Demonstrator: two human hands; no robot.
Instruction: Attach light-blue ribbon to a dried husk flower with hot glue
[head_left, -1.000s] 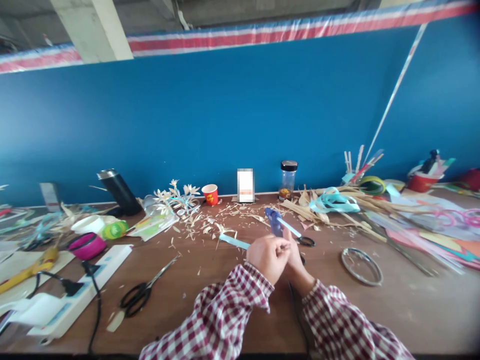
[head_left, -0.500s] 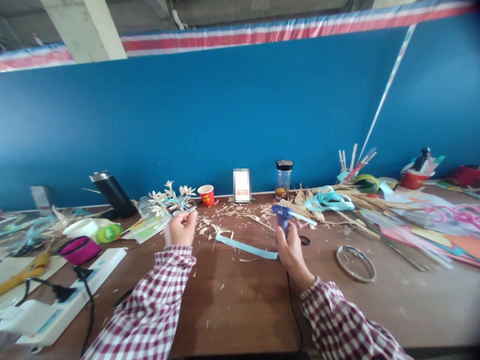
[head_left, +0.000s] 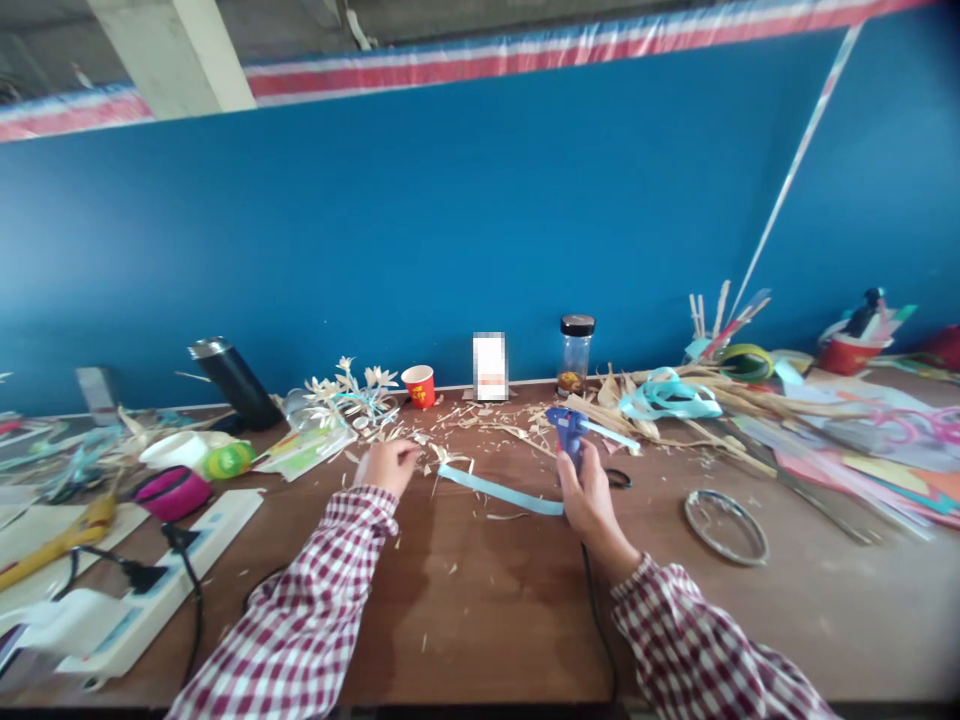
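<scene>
My right hand (head_left: 589, 490) is wrapped round the handle of a blue glue gun (head_left: 568, 428), and a pale glue stick (head_left: 611, 436) sticks out of its back end. A black cord runs down from it. Low over the table, my left hand (head_left: 386, 467) has its fingertips pinched together; whatever lies between them is too small to make out. Between the hands lies a light blue ribbon strip (head_left: 501, 492), its right end close to my right hand. Pale shavings (head_left: 480, 435) and a small pale flower piece (head_left: 442, 457) are just beyond the left fingertips.
White flowers (head_left: 349, 395) and a red paper cup (head_left: 418, 387) stand behind my left hand. A power strip (head_left: 169, 585), a pink roll (head_left: 172, 492) and a black flask (head_left: 234, 385) are leftward. On the right are a lidded jar (head_left: 576, 355), a ring (head_left: 725, 527) and blue ribbon (head_left: 671, 395).
My left hand has moved right and lower, towards the shavings, with its fingertips still together. The right hand keeps the glue gun in nearly the same place. The view has shifted slightly.
</scene>
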